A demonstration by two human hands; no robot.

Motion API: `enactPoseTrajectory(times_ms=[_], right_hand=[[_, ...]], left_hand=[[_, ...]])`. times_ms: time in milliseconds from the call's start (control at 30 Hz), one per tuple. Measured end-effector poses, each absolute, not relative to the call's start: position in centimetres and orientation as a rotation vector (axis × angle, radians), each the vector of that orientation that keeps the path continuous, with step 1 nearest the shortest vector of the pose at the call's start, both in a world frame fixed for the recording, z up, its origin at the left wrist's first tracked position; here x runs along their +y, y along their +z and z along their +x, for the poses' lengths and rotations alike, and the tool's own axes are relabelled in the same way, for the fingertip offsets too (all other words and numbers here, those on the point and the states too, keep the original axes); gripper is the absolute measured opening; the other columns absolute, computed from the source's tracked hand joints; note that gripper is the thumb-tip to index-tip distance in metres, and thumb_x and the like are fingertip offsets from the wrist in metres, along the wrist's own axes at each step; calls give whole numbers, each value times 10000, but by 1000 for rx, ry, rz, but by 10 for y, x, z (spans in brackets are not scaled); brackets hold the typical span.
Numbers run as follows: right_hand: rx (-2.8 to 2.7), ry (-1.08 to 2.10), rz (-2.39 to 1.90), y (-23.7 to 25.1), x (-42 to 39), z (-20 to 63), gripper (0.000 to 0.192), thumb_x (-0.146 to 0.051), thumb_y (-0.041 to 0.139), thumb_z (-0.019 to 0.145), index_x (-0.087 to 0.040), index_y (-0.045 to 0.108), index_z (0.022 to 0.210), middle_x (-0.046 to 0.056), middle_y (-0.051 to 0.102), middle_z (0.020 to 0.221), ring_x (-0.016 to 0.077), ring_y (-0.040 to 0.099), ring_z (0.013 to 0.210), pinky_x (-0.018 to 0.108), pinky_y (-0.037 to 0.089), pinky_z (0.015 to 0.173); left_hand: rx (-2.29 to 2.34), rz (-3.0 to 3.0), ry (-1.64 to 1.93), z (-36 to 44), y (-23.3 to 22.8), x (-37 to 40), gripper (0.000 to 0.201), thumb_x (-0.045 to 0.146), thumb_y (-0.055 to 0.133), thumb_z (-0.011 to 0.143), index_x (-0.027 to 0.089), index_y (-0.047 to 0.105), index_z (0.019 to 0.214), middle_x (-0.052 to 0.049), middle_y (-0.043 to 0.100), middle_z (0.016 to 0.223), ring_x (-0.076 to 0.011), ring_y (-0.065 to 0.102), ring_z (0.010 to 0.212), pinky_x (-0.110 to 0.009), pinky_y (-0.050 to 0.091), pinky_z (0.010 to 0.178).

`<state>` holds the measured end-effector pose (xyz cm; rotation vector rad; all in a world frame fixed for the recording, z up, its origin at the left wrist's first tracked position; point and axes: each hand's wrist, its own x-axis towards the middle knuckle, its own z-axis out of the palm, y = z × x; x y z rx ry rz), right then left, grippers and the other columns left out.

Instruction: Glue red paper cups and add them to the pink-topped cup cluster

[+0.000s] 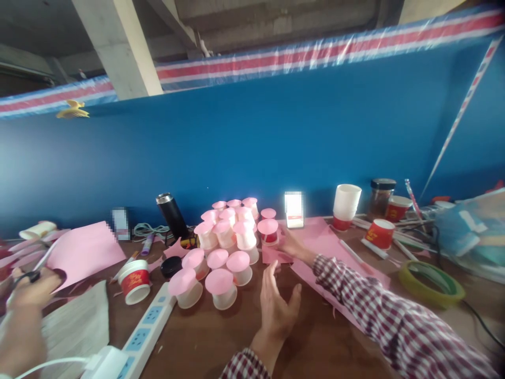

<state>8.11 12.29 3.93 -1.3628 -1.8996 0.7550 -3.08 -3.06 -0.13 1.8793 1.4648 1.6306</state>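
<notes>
On the brown tabletop point(221, 342), about sixteen pink-capped cups point(226, 239) already stand clustered at the centre, while plain red cups point(379, 233) far right and a pink paper sheet point(323, 239) remain unused. The right hand point(288, 243) grips, it seems, one more capped cup point(269, 230) beside the cluster; the left hand point(276, 305) hovers open, near.

small white cup point(269, 231) with a red band, pink paper cap on top, upright at the right edge of the capped-cup cluster.

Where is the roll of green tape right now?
The roll of green tape lies flat on the table's right side, in front of the red paper cups.
</notes>
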Motion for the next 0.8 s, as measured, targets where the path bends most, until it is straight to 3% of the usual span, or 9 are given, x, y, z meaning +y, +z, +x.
enactPoseTrajectory(times_ms=[267,433,600,800], right_hand=[[-1833,879,-1284,41,72,139,721,-386,759,756,-173,464,1379,191,612,1289,311,594,1197,487,525,946],[-1911,608,-1256,28,41,173,588,-439,680,809,-169,517,1306,197,616,1281,336,597,1189,533,492,990],[-1790,370,-1220,18,32,190,423,-362,542,887,-178,530,1268,175,661,1182,312,635,1092,511,514,932],[-1633,377,-1253,26,36,215,382,-359,506,868,-164,544,1194,136,713,993,272,683,926,434,552,828]], left_hand=[[1662,1881,1534,-35,-7,-25,455,277,592,845,171,488,1275,-144,619,1154,-271,640,1057,-470,538,919],[1668,1931,1508,-39,-9,-23,379,242,573,844,179,521,1214,-131,624,1142,-256,629,1060,-459,522,938],[1719,1946,1457,-42,-12,-23,403,240,565,842,158,503,1232,-142,627,1171,-271,612,1117,-487,499,975],[1718,1804,1487,-45,-18,-20,445,244,583,831,163,488,1258,-157,617,1243,-273,609,1157,-505,486,998]])
